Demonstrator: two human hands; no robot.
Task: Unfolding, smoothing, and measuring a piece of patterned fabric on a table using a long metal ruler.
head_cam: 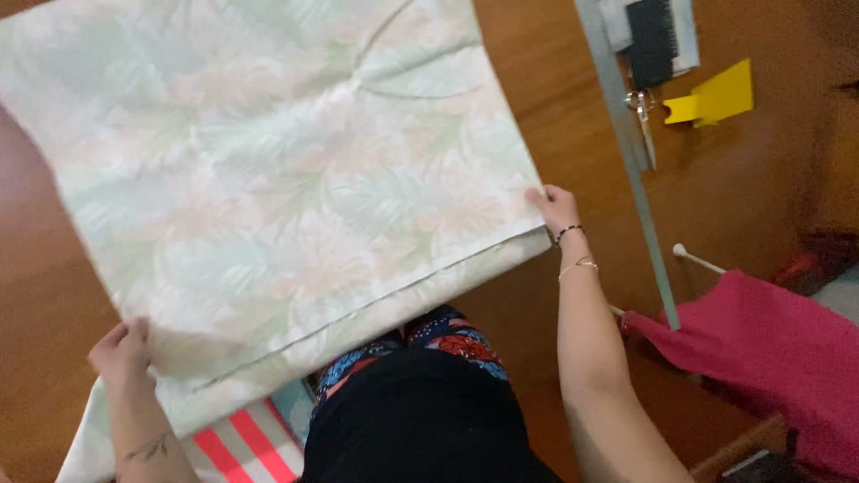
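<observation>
On the brown wooden table a large folded sheet of pale floral fabric is spread flat, covering most of the left and centre of the view. Its long near edge runs on a slant, low at the left and rising to the right, and hangs slightly off the table edge toward the person's body. That edge is pinned at both ends: the left hand is closed on the lower-left corner, fingers curled over the cloth, and the right hand is pressed on the right corner, fingertips on the fabric, thumb hidden, so a full pinch cannot be confirmed. The fabric lies up and away from both hands; the bulk sits nearer the left hand's side. A pink cloth is draped at the right, well apart from the sheet. A long grey ruler lies between them, just beside the right hand, not touching it. Further up, a yellow plastic tool and small scissors are seen. Bracelets are worn on the right wrist.
</observation>
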